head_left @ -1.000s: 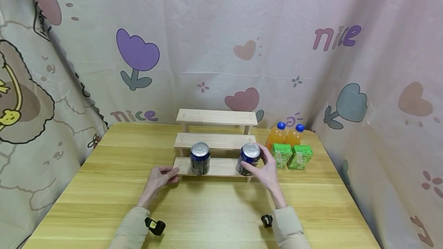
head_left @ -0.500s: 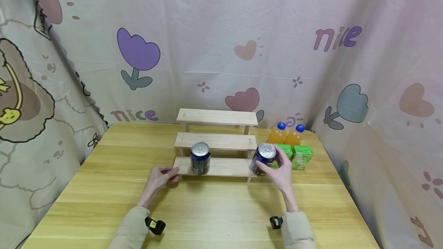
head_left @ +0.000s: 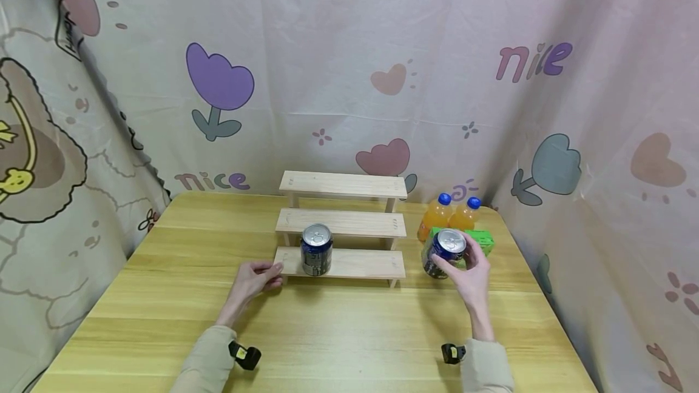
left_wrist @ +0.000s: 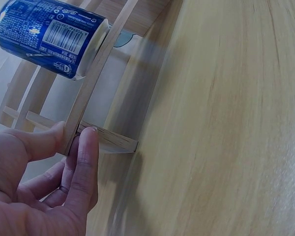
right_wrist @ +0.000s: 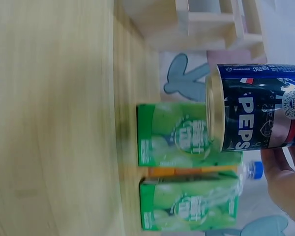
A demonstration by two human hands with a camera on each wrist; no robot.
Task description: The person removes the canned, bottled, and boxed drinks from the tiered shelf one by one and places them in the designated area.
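Note:
My right hand (head_left: pixel 471 273) grips a dark blue Pepsi can (head_left: pixel 449 244) around its side. In the right wrist view that can (right_wrist: pixel 258 110) is held off the table, in front of the green juice boxes. A second blue can (head_left: pixel 316 253) stands upright on the lowest step of the wooden three-step rack (head_left: pixel 366 264), left of its middle. My left hand (head_left: pixel 252 284) pinches the left end of that lowest step. The left wrist view shows the thumb above the board and the fingers (left_wrist: pixel 83 172) below it, with the standing can (left_wrist: pixel 51 37) close by.
Two green juice boxes (right_wrist: pixel 189 204) stand on the table right of the rack, partly hidden by the held can in the head view. Behind them are two orange drink bottles (head_left: pixel 435 218) with blue caps. A patterned curtain (head_left: pixel 327 77) hangs behind the wooden table (head_left: pixel 349 338).
My right hand has lifted the Pepsi can off the right end of the lowest step and carried it right, in front of the juice boxes. The left hand has stayed put.

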